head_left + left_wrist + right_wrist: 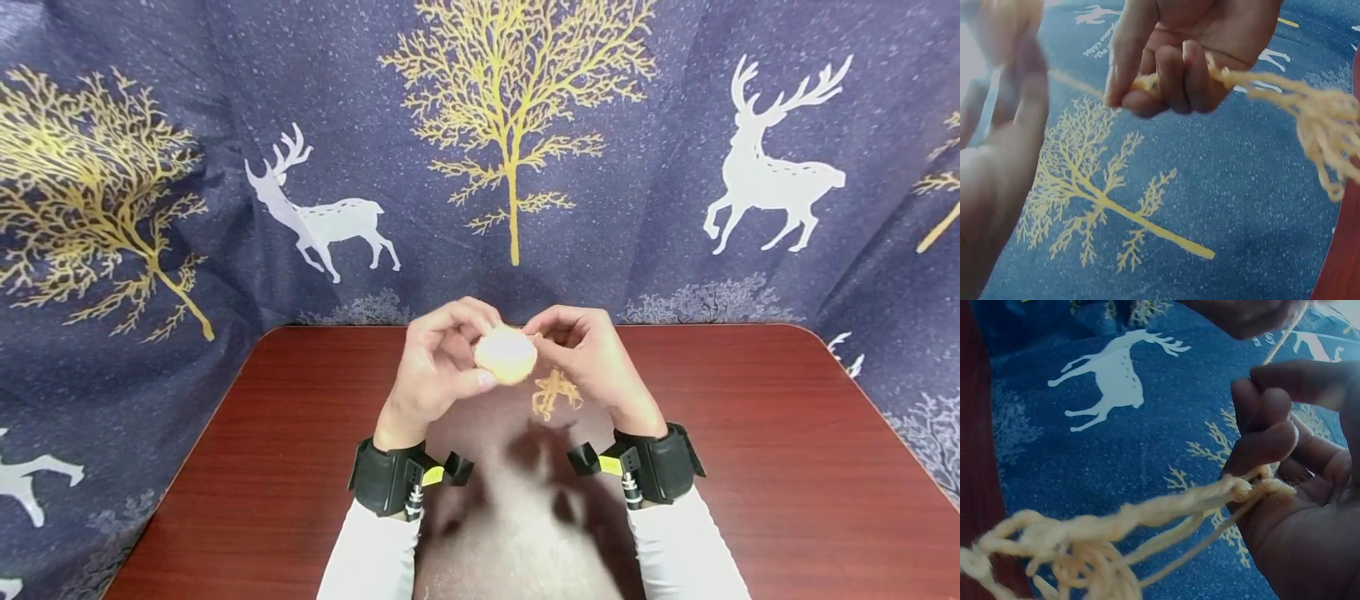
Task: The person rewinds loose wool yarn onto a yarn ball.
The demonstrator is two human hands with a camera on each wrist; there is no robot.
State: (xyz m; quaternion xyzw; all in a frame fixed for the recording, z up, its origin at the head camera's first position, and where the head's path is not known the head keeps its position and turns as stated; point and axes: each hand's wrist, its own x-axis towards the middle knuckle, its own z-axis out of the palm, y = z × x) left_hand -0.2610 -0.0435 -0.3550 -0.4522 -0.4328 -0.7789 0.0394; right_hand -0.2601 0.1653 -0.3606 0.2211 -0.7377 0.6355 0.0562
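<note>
My left hand (438,362) holds a pale, overexposed ball of yarn (506,356) between thumb and fingers, raised above the table. Close on its right, my right hand (596,358) pinches a strand of the yarn; in the right wrist view the strand (1285,337) runs up from its fingertips toward the left hand. Yarn also passes through the curled fingers of the right hand (1191,56) in the left wrist view. Below that hand dangles a loose, looped tangle of yarn (555,394), seen large in the right wrist view. Glare hides the ball's surface detail.
A reddish-brown table (300,417) with rounded far corners lies beneath both hands. Behind it hangs a dark blue cloth (450,275) printed with white deer and yellow trees. Black camera straps (390,479) circle both wrists. Bright glare lies on the near middle of the tabletop.
</note>
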